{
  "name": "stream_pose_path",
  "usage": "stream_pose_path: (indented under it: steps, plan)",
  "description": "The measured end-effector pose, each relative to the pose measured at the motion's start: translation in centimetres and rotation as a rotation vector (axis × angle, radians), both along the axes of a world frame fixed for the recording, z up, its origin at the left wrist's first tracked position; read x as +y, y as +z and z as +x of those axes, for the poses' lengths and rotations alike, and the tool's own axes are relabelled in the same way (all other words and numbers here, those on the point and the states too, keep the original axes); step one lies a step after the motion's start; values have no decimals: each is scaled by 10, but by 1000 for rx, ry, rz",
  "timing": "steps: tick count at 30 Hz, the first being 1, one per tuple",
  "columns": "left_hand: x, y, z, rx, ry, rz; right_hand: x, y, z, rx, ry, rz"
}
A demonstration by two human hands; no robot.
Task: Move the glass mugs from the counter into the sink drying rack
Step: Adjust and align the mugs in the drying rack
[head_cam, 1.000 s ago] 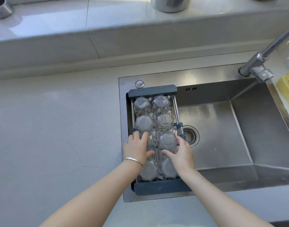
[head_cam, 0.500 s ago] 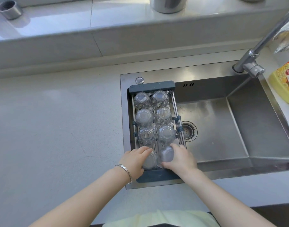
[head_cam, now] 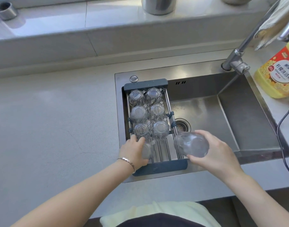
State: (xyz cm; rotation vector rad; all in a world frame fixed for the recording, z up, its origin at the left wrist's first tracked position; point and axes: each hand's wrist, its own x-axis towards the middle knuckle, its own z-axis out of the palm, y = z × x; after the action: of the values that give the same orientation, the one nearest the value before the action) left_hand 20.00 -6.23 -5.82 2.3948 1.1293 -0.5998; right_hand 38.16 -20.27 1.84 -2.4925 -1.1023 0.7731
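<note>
- The drying rack (head_cam: 161, 166), dark-framed with metal bars, spans the left end of the steel sink (head_cam: 225, 115), front edge to back edge.
- Six glass mugs (head_cam: 147, 113) stand upside down in the rack, two abreast in three rows, filling its far and middle part; neighbours touch or nearly touch.
- The right hand (head_cam: 215, 154) holds one glass mug (head_cam: 191, 145) lifted above the rack's near right corner, tilted on its side, fingers curled over the top and thumb under it; that grip is clenched on the mug.
- The left hand (head_cam: 134, 153), with a bracelet (head_cam: 127, 162) at the wrist, grasps another mug (head_cam: 147, 150) at the rack's near left part, fingers wrapped round its side. Whether this mug rests on the bars or is just off them, I cannot tell.
- The near right bars of the rack lie bare beneath the raised mug.
- The pale counter (head_cam: 50, 128) left of the sink carries no mugs in view.
- A faucet (head_cam: 237, 61) rises at the sink's far right, and a yellow detergent bottle (head_cam: 276, 74) stands beside it.
- The drain (head_cam: 183, 126) sits just right of the rack.
</note>
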Motion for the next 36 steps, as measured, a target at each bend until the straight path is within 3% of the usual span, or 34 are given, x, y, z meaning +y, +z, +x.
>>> stream_pose_path:
  steps: [3, 8, 14, 17, 21, 24, 27, 29, 36]
  plan:
    - [-5, 1, 1, 22, 153, -36, 2, -5, 2, 15, 35, -28]
    - [-13, -9, 9, 71, 124, -15, 31, -20, -5, 46, 319, -100]
    - [-7, -10, 11, 95, 105, -23, 68, -56, -24, -101, 733, -240]
    - [-6, -11, 11, 100, 85, -23, 71, -78, -30, -109, 774, -255]
    - [-5, -12, 11, 107, 77, -25, 53, -94, -32, 48, 562, -100]
    - [-4, -13, 10, 105, 62, -27, 34, -95, -40, 162, 164, 37]
    - [-4, -13, 8, 97, 57, -28, 31, -101, -46, 360, -228, -67]
    - [-2, -12, 6, 92, 40, -45, 37, -106, -46, 436, -260, -96]
    - [-4, -12, -3, 53, 10, -55, 41, -106, -43, 375, -159, -118]
